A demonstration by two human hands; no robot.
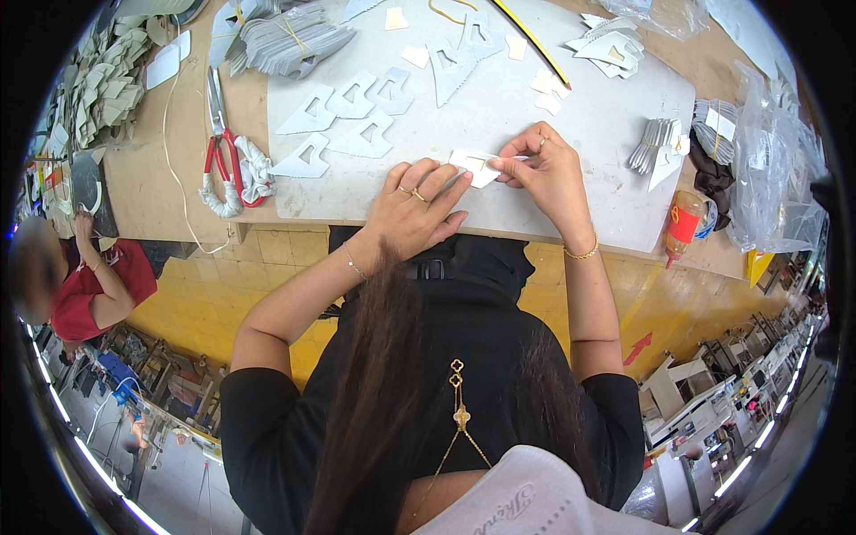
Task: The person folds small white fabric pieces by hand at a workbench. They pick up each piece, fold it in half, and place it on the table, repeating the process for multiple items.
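On the counter [205, 107], left to right, we see a banded grey bundle [290, 43], then five grey cut-outs [341, 105] spread singly, which we judge set out but unfinished. The left hand [416, 203], fingers spread, steadies a small white piece [481, 169] near the counter's front edge; the right hand [544, 174] pinches it, so that one looks midway. More fanned pieces [658, 147] remain. We notice script on the pale garment [535, 490] and a red label on the bottle [684, 225].

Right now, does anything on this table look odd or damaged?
The scissors on the left look odd: lumpy white wrapping covers parts of their red handles, perhaps as padding. I see no obvious spill.
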